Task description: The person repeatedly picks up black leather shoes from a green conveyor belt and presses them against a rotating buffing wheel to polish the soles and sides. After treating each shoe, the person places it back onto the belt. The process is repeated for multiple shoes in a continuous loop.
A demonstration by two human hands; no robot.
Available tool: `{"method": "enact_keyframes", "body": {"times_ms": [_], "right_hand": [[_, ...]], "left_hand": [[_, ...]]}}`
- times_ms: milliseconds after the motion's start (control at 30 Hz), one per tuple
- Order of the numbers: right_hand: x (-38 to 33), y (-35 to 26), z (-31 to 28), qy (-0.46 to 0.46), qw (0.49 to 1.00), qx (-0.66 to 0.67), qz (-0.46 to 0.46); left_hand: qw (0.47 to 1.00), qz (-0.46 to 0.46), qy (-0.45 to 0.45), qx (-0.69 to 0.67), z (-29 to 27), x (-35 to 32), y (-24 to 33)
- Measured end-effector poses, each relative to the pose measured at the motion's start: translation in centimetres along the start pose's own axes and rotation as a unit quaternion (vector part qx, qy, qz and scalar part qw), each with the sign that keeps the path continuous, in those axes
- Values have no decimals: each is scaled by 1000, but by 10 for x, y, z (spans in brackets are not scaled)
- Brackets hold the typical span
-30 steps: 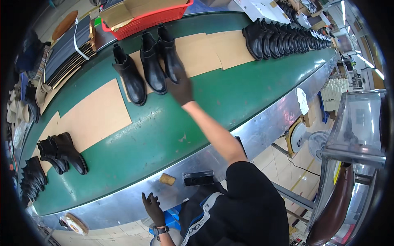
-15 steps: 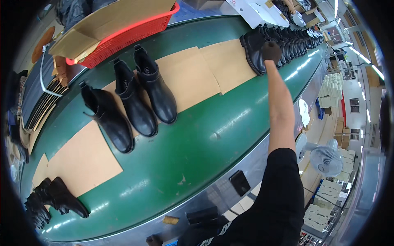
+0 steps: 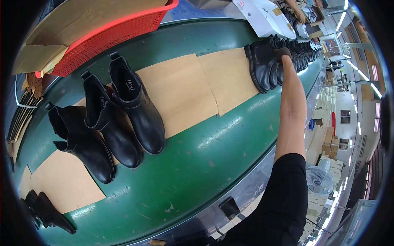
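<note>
My right arm stretches far across the green work surface (image 3: 213, 160). The dark-gloved right hand (image 3: 282, 52) is closed at the near end of a long row of black ankle boots (image 3: 259, 67), against a boot just behind the front one. Its fingertips are partly hidden among the boots. Three more black ankle boots stand side by side to the left: one at the right (image 3: 141, 119), one in the middle (image 3: 117, 137) and one at the left (image 3: 88, 147). Their toes point toward me. My left hand is out of view.
Tan cardboard sheets (image 3: 176, 90) lie under the boots. A red basket (image 3: 111, 41) with cardboard stands at the back left, a white box (image 3: 266, 18) at the back right. More black shoes (image 3: 53, 211) sit at lower left. A dark phone (image 3: 229, 208) lies on the near metal edge.
The view has shifted, so the three boots appear farther left and larger. My right hand stays at the boot row, its wrist now bent differently. A dark-gloved hand at the lower edge has left view.
</note>
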State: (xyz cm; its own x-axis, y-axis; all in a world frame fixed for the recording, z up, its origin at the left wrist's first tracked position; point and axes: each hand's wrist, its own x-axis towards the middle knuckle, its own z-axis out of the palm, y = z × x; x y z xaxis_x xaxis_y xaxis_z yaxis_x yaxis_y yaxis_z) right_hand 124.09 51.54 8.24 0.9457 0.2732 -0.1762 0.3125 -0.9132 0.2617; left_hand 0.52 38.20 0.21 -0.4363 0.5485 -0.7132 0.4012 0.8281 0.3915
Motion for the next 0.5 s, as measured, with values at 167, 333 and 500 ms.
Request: {"method": "enact_keyframes", "body": {"times_ms": [167,333,500], "right_hand": [[2,35,-5,46,986,-145,-69],[-105,-39,-52,105,990,-57,-79],[-196,-84,-88,55,988,11,-141]], "left_hand": [[984,41,-169,-24,-5,21,20],[989,55,-133,9,-2,-2,16],[995,91,-34,29,24,-30,68]]}}
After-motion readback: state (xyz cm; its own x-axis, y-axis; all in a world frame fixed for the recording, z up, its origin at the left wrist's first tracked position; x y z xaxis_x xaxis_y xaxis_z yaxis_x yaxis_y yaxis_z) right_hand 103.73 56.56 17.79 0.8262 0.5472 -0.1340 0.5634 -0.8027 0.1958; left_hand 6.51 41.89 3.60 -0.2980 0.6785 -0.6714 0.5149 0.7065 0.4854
